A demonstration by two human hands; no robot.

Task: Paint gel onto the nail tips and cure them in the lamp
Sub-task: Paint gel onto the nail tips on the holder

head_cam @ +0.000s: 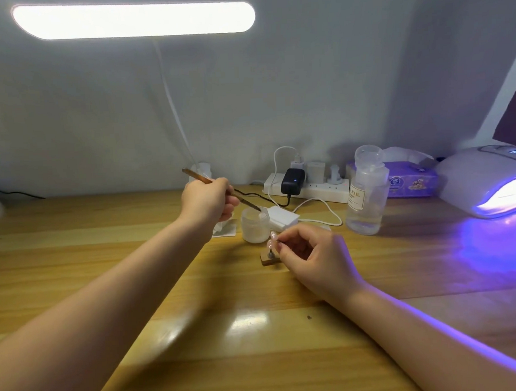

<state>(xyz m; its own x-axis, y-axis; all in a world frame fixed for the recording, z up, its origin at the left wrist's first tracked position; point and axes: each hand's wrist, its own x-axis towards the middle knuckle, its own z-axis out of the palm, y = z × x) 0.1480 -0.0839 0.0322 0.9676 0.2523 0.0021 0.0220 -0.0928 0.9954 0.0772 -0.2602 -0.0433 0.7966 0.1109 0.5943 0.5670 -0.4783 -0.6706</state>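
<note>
My left hand (205, 202) grips the brush (221, 190), tip in the jar (255, 225) at mid-table. My right hand (309, 258) pinches the nail tip (272, 236) near the jar; lamp (484, 182) glows far right.

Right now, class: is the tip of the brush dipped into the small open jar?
Yes: the left hand holds the brush slanted down, its tip inside the mouth of the jar.
</note>
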